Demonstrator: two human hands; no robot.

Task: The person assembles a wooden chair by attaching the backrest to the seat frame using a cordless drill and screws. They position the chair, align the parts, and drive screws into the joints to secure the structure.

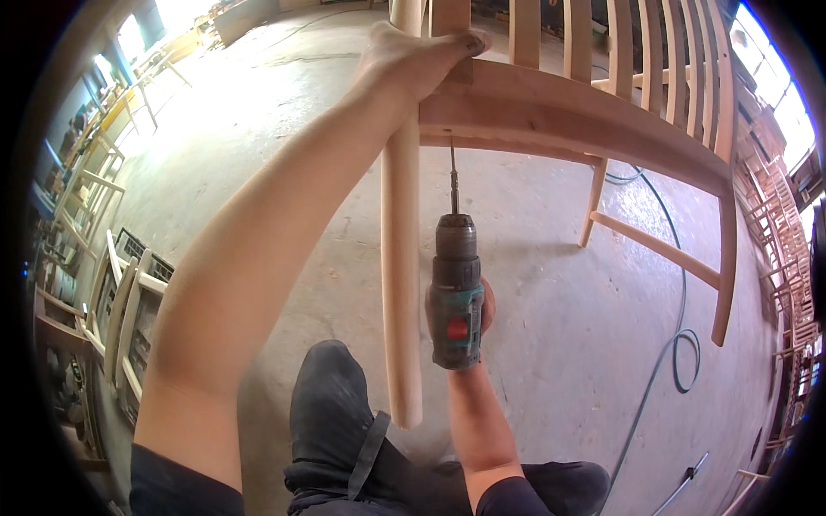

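A slatted wooden chair frame [576,112] of pale, bare wood is tipped in front of me, its near round leg [401,284] running down toward my knees. My left hand [409,60] is closed round the frame's corner at the top of that leg. Below the rail, my right hand [488,307] grips a green and black cordless drill [457,292]. Most of the fingers are hidden behind the drill body. The long thin drill bit [453,168] points up, its tip at the underside of the rail, beside the leg. Whether the tip has entered the wood I cannot tell.
A green hose [658,370] curls over the concrete floor [551,344] to the right. Wooden chair parts [129,310] are stacked at the left, and many chair frames [783,249] line the right side. A thin metal rod [684,482] lies at lower right.
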